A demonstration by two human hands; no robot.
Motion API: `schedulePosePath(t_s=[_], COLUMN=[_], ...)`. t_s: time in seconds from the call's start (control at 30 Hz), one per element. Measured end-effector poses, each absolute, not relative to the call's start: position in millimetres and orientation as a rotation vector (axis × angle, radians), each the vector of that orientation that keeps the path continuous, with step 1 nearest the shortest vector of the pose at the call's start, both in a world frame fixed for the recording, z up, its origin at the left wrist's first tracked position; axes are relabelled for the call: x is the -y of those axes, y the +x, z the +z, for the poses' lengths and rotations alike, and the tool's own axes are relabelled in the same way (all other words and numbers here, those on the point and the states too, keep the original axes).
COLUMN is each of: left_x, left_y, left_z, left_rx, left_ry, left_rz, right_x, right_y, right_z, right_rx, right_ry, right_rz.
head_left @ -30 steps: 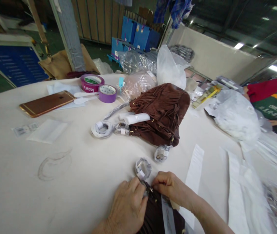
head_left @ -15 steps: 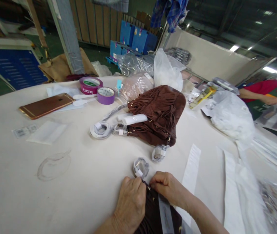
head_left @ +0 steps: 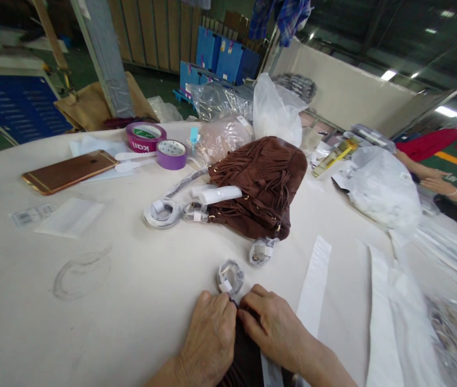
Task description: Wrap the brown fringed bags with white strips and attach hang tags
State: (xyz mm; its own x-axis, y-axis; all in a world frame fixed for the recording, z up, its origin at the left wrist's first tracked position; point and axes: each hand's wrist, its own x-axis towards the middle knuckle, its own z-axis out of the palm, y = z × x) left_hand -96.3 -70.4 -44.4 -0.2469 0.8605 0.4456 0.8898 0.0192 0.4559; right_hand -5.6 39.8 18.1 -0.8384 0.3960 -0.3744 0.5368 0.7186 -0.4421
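Observation:
At the near edge of the table lies a dark brown fringed bag, partly covered by my hands and cut off by the frame. My left hand is closed on its top edge. Beside it my right hand pinches the same edge, fingertips close to the left ones. A wrapped strap coil lies just beyond my fingers. A greyish strip runs down the bag under my right hand. Farther off rests a second brown fringed bag with a white wrapped roll and wrapped strap coils.
To the left are a phone, purple tape rolls and a white paper packet. White strips and plastic bags lie to the right. A co-worker's hands show at the far right.
My right hand has moved slightly left, closer to my left hand, and covers more of the bag and strip. The co-worker's hands have come together. The view has shifted a little.

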Motion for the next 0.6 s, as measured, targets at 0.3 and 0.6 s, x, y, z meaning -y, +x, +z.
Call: schedulePosePath(t_s=[0.3, 0.6], left_x=[84.5, 71.6], left_y=[-102.5, -95.1], left_z=[-41.6, -43.3], left_rx=[2.302, 2.488], left_ry=[-1.958, -1.918], left_rz=[-0.866, -0.879], right_x=[-30.1, -31.4], right_y=[-3.7, -1.9], right_z=[12.8, 11.3], right_rx=[-2.712, -2.699], right_ry=[0.867, 0.881], right_rz=[-0.815, -0.855])
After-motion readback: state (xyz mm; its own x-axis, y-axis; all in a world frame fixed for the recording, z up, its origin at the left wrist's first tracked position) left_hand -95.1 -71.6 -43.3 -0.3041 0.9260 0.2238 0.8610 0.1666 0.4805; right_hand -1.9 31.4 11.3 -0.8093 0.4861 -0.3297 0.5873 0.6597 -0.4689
